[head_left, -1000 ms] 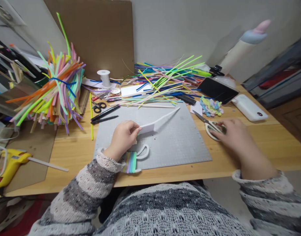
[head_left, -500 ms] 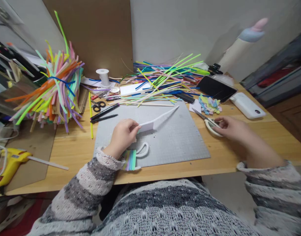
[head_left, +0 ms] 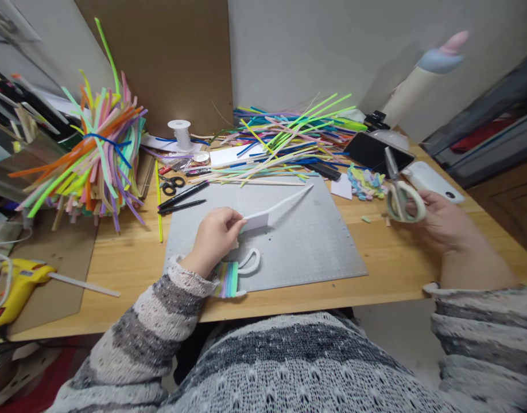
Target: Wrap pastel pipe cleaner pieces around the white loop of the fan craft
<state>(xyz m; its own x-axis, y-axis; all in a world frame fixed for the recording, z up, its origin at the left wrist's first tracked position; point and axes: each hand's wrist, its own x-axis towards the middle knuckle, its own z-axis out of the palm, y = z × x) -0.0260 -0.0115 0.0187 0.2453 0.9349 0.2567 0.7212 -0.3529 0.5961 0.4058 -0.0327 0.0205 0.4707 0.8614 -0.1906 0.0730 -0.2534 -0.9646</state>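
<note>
My left hand [head_left: 219, 234] pinches a white pipe cleaner [head_left: 285, 202] together with a small pale card [head_left: 255, 222] over the grey cutting mat [head_left: 315, 246]. The pipe cleaner's free end points to the upper right. Partly under my left wrist lies a striped pastel piece [head_left: 227, 280] with a white loop [head_left: 250, 263] at its side. At the right, my right hand [head_left: 442, 221] holds white-handled scissors [head_left: 405, 202] by the handles, raised above the table with the blades pointing up. My right fingers are partly hidden behind the handles.
A bundle of coloured pipe cleaners [head_left: 91, 155] stands at the left, above a yellow glue gun [head_left: 22, 287]. More pipe cleaners [head_left: 289, 135] are heaped at the back. Black pens [head_left: 183, 196], small black scissors [head_left: 172, 184], a phone [head_left: 378, 154] and a white device [head_left: 433, 180] lie around the mat.
My right hand has lifted the scissors off the table and moved right, turning the blades upward. Small scraps now show on the wood there. My left hand stays in place.
</note>
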